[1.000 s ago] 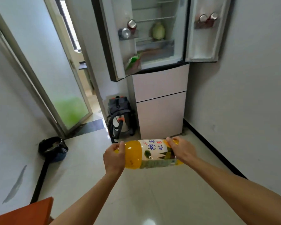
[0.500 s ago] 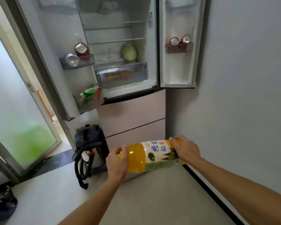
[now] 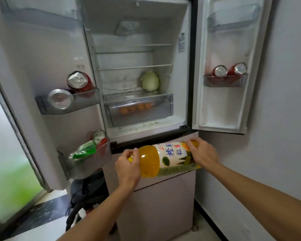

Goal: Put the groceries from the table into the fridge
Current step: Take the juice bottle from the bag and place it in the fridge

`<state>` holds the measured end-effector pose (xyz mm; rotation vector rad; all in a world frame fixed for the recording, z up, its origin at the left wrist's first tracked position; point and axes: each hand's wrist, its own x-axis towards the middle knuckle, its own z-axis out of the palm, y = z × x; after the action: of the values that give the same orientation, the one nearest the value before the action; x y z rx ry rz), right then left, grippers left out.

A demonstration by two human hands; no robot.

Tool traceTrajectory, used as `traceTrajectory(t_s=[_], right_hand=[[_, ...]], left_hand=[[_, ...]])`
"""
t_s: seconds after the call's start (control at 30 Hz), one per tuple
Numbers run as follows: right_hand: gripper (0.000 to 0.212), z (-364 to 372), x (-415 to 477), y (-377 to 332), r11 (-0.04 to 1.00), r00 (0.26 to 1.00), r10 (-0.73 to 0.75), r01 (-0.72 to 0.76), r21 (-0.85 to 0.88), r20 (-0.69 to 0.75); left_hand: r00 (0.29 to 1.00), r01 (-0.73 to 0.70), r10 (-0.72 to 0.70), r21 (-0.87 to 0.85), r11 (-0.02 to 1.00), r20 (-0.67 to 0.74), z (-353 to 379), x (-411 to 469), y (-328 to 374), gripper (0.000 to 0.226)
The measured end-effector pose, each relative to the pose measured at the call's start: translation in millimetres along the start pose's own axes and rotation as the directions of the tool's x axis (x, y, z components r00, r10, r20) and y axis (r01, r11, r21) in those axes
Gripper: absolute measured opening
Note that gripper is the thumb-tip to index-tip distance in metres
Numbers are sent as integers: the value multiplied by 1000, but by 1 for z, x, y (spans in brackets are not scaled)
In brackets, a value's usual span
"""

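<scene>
I hold a big orange juice bottle (image 3: 161, 158) lying sideways in front of the fridge's lower drawers. My left hand (image 3: 128, 165) grips its neck end and my right hand (image 3: 202, 153) grips its base end. The fridge (image 3: 139, 28) stands open with both doors swung out. A cabbage (image 3: 150, 80) sits on the bottom shelf above a clear drawer (image 3: 139, 110) holding several orange round things. The left door (image 3: 47, 54) carries cans (image 3: 76, 82) in its middle bin and a green packet (image 3: 84, 150) in its lower bin. Two red cans (image 3: 228, 71) stand in the right door's bin.
A dark vacuum cleaner with a hose (image 3: 87, 193) stands on the floor under the left door. A frosted glass door (image 3: 9, 171) is at the far left. A grey wall (image 3: 285, 119) runs close along the right side.
I have come much closer to the fridge, which now fills the view. The bottle stays sideways between both hands, held at the same grip.
</scene>
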<state>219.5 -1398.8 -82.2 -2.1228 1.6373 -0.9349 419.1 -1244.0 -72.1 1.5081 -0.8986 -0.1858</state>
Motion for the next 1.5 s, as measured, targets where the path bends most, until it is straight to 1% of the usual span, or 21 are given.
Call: traceTrajectory(t_s=[0.13, 0.23, 0.37, 0.5, 0.6, 0.67, 0.8, 0.87, 0.93, 1.0, 1.07, 1.13, 1.17, 1.23, 1.27, 1.33, 1.4, 1.5], right_hand=[[48, 3, 85, -37, 998, 994, -61, 64, 29, -85], [50, 13, 147, -61, 990, 984, -119, 129, 65, -134], [45, 30, 223, -92, 968, 962, -206, 226, 104, -177], [39, 59, 303, -120, 954, 948, -244, 272, 124, -205], [37, 82, 360, -140, 932, 941, -292, 320, 167, -173], [40, 98, 397, -156, 909, 934, -325, 351, 223, -148], [38, 136, 453, -199, 828, 890, -447, 448, 338, -86], [44, 155, 465, -214, 799, 873, -485, 469, 376, -57], [55, 175, 478, -231, 774, 864, -503, 464, 431, -26], [59, 194, 489, -250, 744, 848, -530, 461, 484, 8], [56, 209, 497, -266, 724, 837, -546, 450, 523, 34], [53, 224, 504, -280, 720, 836, -547, 442, 535, 46], [53, 230, 507, -286, 736, 838, -544, 447, 509, 49], [52, 240, 512, -297, 788, 843, -535, 476, 391, 52], [52, 243, 516, -300, 811, 844, -532, 487, 324, 62], [48, 250, 524, -307, 835, 845, -524, 486, 260, 104], [42, 255, 531, -312, 837, 841, -520, 466, 286, 150], [31, 258, 530, -318, 779, 817, -545, 411, 473, 188]], left_hand=[[997, -39, 35, -50, 998, -74, 24, 74, 2, 22], [985, -73, 61, -69, 995, -163, 42, 118, 2, 24], [964, -62, 36, -91, 994, -264, 67, 178, -6, 27], [926, -71, 30, -97, 993, -377, 93, 235, -16, 24], [876, -94, 39, -91, 991, -480, 111, 277, -21, 22], [856, -98, 55, -57, 994, -514, 120, 303, -23, 24], [793, -98, 70, -14, 995, -605, 131, 338, -28, 26], [784, -85, 66, -2, 996, -618, 128, 346, -35, 28], [776, -58, 62, 25, 998, -628, 125, 360, -42, 28], [769, -33, 64, 61, 998, -636, 120, 371, -44, 29], [769, -13, 90, 126, 992, -633, 114, 378, -44, 35], [785, 1, 150, 244, 970, -601, 111, 384, -41, 45], [799, 12, 185, 323, 946, -572, 109, 388, -41, 50], [843, 24, 232, 465, 885, -485, 107, 398, -42, 58], [861, 22, 241, 507, 861, -447, 107, 403, -44, 60], [878, 28, 238, 541, 840, -415, 107, 413, -47, 63], [880, 78, 217, 580, 811, -422, 109, 426, -48, 62], [892, 140, 175, 624, 769, -416, 116, 448, -52, 60]])
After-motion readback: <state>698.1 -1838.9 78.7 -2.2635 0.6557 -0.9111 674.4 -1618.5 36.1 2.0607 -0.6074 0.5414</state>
